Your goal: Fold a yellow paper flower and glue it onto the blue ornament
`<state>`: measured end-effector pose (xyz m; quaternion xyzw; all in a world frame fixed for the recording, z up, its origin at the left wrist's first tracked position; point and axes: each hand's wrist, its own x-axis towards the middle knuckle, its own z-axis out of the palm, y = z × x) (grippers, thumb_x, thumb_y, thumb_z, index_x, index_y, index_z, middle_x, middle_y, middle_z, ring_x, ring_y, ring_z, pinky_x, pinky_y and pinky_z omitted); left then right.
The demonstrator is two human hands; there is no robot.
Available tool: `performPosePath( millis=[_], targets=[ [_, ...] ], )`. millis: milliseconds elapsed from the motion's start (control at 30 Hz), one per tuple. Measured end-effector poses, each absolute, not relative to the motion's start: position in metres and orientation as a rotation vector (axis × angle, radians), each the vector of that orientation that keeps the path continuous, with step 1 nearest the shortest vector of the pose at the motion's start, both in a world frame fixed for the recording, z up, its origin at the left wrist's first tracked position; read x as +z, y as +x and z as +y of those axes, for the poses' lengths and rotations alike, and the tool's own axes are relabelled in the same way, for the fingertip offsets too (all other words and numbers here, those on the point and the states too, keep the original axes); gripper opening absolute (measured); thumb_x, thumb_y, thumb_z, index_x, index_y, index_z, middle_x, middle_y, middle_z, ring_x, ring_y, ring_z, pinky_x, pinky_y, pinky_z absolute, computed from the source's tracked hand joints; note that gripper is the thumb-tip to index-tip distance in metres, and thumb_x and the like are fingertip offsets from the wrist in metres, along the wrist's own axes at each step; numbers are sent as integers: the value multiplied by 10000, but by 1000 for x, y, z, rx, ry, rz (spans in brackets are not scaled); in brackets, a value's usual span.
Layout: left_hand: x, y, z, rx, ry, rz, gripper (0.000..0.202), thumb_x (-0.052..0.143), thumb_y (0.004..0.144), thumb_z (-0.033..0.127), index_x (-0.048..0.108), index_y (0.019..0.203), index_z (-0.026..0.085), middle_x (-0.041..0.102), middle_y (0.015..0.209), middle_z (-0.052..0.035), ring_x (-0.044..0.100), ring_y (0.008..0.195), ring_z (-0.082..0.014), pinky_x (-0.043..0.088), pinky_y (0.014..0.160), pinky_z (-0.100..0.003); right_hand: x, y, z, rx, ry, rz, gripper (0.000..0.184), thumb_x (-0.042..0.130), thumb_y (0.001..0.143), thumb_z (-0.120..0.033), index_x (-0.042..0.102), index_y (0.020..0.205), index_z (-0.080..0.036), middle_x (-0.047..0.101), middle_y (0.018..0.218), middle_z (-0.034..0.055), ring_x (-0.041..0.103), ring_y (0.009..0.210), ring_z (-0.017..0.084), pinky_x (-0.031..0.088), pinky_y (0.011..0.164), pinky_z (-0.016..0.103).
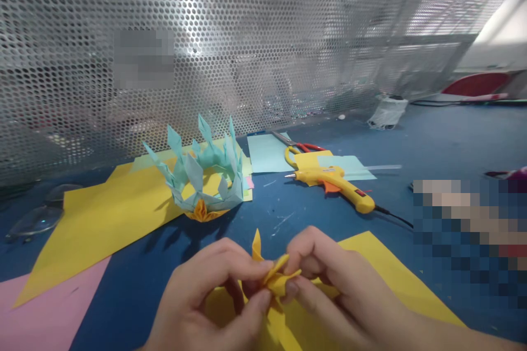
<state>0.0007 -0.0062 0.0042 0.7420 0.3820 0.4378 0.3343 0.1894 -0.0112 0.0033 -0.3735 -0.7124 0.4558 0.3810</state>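
Between my two hands is a small folded yellow paper piece (278, 284) with several pointed tips, one of them sticking up. My left hand (218, 290) pinches its left side between thumb and fingers. On the other side, my right hand (337, 279) grips the folds with thumb and forefinger. Below lies a yellow paper sheet (395, 263) on the blue table. Just beyond my hands stands a light blue folded paper crown (193, 175), with an orange folded paper flower (201, 211) at its front base.
A yellow glue gun (335, 178) with its cord lies right of the crown. Scissors (307, 146) rest behind it. Yellow paper (111, 219), pink paper (53, 307) and glasses (39, 219) are at left. A perforated metal panel (247, 38) rises behind the table.
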Motion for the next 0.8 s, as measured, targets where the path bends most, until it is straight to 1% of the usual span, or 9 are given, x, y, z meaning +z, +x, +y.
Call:
performPosePath(
  millis=[100,167,300,467,700,800],
  targets=[
    [4,1,-6,1160,1949,982,252,627,761,78,681,832,313,658,737,55,625,611,-107,506,562,-190,0,187,-11,1255,-940,-1698,100,466,929,-220,384,881,-253,605,728,-33,578,635,107,426,566,205],
    [4,1,-6,1149,1966,980,262,632,764,78,683,848,321,666,744,56,631,617,-107,511,559,-185,0,186,-10,1273,-918,-1682,75,460,936,-222,399,905,-251,604,744,-31,581,650,105,436,575,204],
    [4,-1,-5,1154,1962,970,268,636,773,80,687,858,329,660,763,59,643,628,-104,527,552,-175,4,187,-8,1157,-876,-1820,78,449,909,-160,456,917,-236,621,757,-24,597,653,91,446,568,179],
    [3,-5,-4,1154,1918,903,331,686,752,70,719,922,352,665,777,58,654,652,-104,546,561,-163,6,191,-10,1014,-904,-1920,77,461,903,-154,503,921,-216,650,746,-16,612,632,86,475,577,162],
    [0,-12,-5,1129,1927,870,305,701,760,70,741,907,335,641,772,50,645,626,-96,541,557,-160,4,190,-8,898,-870,-1976,116,443,887,-131,526,928,-201,665,736,-1,627,621,97,499,578,173],
    [1,-11,-5,1137,1935,882,283,696,767,73,741,890,324,638,771,46,648,627,-98,538,556,-163,7,191,-8,877,-893,-2005,152,434,881,-111,547,941,-194,683,770,19,650,667,111,514,596,185]
  ],
)
